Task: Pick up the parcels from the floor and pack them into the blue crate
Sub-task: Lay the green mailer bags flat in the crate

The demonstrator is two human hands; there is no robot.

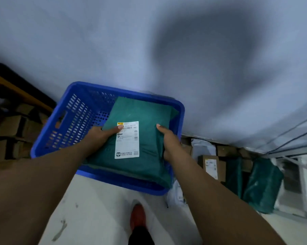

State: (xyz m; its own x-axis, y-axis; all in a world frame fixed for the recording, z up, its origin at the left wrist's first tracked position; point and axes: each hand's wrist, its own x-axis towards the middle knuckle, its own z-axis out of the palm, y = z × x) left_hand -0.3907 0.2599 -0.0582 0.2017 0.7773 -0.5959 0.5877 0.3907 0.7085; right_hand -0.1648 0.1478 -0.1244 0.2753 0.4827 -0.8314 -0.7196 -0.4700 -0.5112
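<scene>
Both hands were clamped on the green parcel (140,138), the left hand (99,137) at its left edge and the right hand (168,144) at its right, thumbs on top beside the white label (127,140), apparently to keep the soft bag flat and level over the blue crate (75,117). The parcel's near end overhung the crate's near rim below the grip. Open perforated floor lay left of the left hand, while further parcels (262,184) waited on the floor to the right.

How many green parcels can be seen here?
3. One green parcel is held by both hands over the blue crate. Two more stand at the right among cardboard boxes. Others may be hidden in the clutter.
</scene>
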